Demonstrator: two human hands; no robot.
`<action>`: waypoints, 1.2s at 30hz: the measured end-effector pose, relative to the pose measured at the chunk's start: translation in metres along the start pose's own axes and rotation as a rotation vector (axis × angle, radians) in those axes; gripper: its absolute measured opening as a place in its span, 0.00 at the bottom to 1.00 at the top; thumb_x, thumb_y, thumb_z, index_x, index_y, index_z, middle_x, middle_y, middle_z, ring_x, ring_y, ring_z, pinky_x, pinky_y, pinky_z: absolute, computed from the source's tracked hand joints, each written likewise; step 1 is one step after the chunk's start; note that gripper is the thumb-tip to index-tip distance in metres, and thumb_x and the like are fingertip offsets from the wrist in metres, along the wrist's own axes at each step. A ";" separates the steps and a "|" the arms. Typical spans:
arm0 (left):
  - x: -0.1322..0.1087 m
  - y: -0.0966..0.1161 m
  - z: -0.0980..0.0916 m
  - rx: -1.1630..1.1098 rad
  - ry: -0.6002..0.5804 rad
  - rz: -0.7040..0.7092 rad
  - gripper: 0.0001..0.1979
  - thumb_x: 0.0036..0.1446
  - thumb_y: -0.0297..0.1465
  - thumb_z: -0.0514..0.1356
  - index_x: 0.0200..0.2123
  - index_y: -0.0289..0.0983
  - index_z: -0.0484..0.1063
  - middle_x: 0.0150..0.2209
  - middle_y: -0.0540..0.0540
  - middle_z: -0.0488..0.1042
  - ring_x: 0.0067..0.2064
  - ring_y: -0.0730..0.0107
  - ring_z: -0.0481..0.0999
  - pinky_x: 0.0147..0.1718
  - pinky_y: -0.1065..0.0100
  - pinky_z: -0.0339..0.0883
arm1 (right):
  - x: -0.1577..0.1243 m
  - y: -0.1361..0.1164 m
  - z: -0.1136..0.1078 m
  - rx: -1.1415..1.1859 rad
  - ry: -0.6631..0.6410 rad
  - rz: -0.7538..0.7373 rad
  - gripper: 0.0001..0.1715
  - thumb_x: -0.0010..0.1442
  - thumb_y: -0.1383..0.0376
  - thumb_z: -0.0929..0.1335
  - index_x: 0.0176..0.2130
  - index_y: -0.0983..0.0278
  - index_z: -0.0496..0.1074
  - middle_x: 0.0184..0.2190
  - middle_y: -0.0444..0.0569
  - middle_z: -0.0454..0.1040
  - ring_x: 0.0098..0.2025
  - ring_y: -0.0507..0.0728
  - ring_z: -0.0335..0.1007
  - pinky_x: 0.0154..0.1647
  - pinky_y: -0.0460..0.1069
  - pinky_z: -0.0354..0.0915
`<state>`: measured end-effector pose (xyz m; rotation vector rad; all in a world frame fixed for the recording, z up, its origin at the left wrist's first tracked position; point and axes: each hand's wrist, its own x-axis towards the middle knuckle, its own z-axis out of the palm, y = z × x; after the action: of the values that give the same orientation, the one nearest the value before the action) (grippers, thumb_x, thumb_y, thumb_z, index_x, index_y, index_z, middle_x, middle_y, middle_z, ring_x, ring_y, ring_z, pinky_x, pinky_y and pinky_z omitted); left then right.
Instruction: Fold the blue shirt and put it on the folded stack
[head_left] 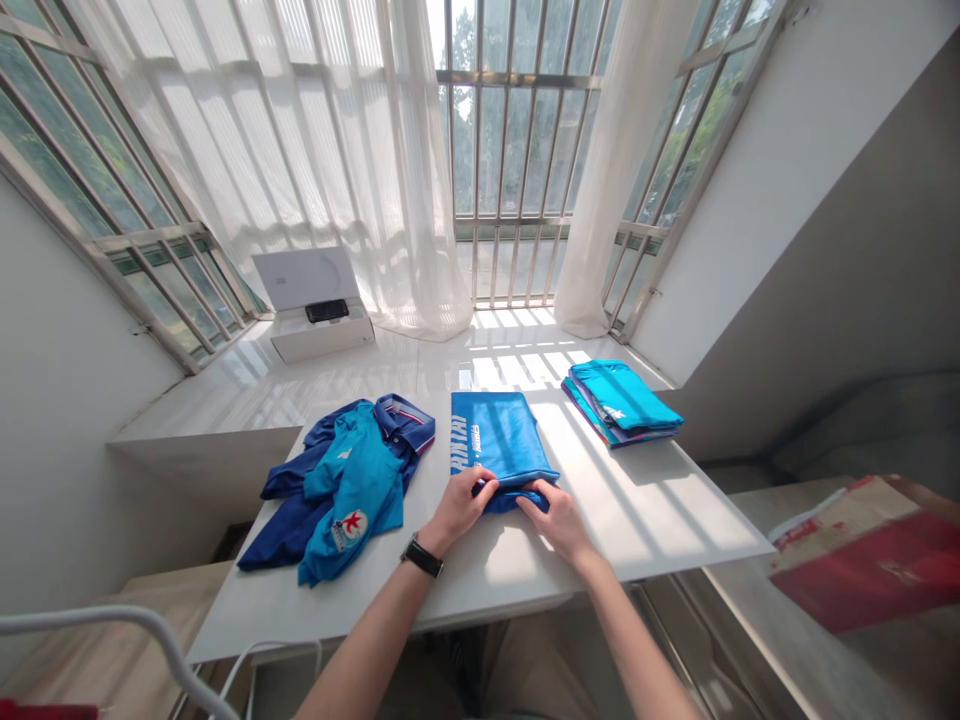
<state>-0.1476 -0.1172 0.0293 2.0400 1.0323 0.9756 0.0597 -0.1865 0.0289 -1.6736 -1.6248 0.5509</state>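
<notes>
A bright blue shirt (496, 440) with white lettering lies folded into a long strip on the white table (660, 520). My left hand (459, 510) and my right hand (551, 525) both grip its near folded edge, side by side. A black wristwatch (422, 556) sits on my left wrist. To the left of my hands lies a loose heap of a navy polo shirt (285, 530) and a turquoise shirt (356, 490) with a red star badge. Beyond my right hand stands a neat folded stack of turquoise shirts (619, 405).
A white open box (322, 335) holding a black device (327, 311) stands on the glossy white sill by barred windows and sheer curtains. A red and tan cardboard box (862, 550) sits low at right, beyond the table edge. A white rail (112, 627) crosses the lower left.
</notes>
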 end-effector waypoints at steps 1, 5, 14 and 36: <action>0.001 0.000 0.000 -0.018 0.006 -0.016 0.07 0.65 0.35 0.59 0.39 0.39 0.77 0.36 0.48 0.81 0.36 0.65 0.79 0.40 0.66 0.72 | 0.000 -0.002 0.000 -0.082 0.020 -0.029 0.11 0.63 0.56 0.70 0.39 0.59 0.79 0.39 0.51 0.81 0.43 0.63 0.76 0.46 0.57 0.68; 0.002 0.003 0.000 -0.059 0.018 -0.055 0.09 0.65 0.35 0.59 0.37 0.39 0.78 0.34 0.48 0.82 0.34 0.67 0.78 0.38 0.67 0.72 | 0.001 -0.016 0.001 -0.302 -0.015 -0.233 0.08 0.63 0.60 0.71 0.42 0.57 0.79 0.44 0.52 0.80 0.48 0.66 0.73 0.50 0.60 0.66; -0.001 0.007 -0.003 -0.018 -0.061 0.037 0.06 0.64 0.32 0.61 0.37 0.40 0.79 0.37 0.47 0.83 0.39 0.65 0.80 0.42 0.67 0.72 | 0.006 -0.021 0.020 -0.143 -0.200 -0.358 0.14 0.70 0.64 0.63 0.44 0.60 0.79 0.37 0.50 0.82 0.38 0.58 0.78 0.39 0.51 0.69; -0.003 0.008 -0.012 0.044 -0.256 0.136 0.02 0.57 0.31 0.66 0.32 0.41 0.80 0.35 0.48 0.81 0.40 0.64 0.78 0.43 0.66 0.69 | 0.006 0.020 -0.006 -0.081 -0.010 -0.029 0.13 0.65 0.58 0.64 0.37 0.61 0.76 0.35 0.51 0.81 0.37 0.61 0.77 0.42 0.54 0.69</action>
<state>-0.1563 -0.1212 0.0410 2.2263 0.7953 0.7378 0.0781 -0.1808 0.0196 -1.7058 -1.6961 0.4852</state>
